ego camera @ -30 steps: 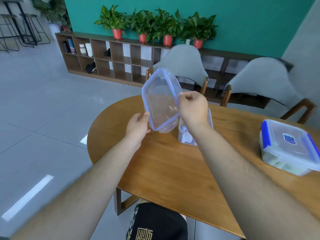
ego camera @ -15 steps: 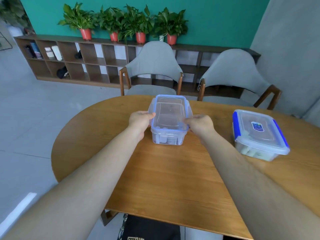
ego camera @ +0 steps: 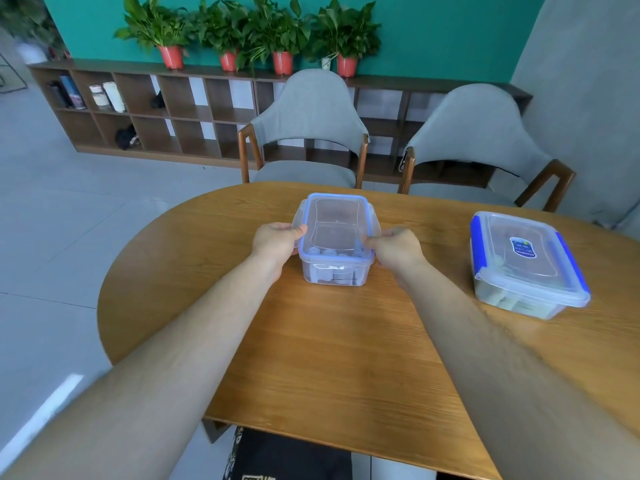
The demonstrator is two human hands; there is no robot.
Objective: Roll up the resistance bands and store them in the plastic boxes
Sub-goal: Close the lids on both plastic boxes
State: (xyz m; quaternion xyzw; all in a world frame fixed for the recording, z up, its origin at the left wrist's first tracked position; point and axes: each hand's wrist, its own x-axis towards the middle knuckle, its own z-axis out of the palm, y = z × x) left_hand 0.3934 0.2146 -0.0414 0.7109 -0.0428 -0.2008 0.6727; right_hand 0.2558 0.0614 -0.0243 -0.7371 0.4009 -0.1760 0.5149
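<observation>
A small clear plastic box [ego camera: 334,270] stands on the wooden table [ego camera: 346,341], with pale rolled bands showing through its wall. Its blue-rimmed lid [ego camera: 334,223] lies flat on top. My left hand [ego camera: 275,240] grips the lid's left side flap, thumb on top. My right hand [ego camera: 396,249] grips the right side flap the same way. A larger clear box [ego camera: 526,265] with blue clips and a label sits closed at the right, pale rolled items inside.
Two grey chairs [ego camera: 308,133] stand behind the table's far edge. A low wooden shelf [ego camera: 138,109] with potted plants lines the green wall. Bare tabletop lies between me and the small box. A grey wall stands at the right.
One second ago both hands held the lid upright in the air. They lowered it onto the small box, and now they grip its side flaps.
</observation>
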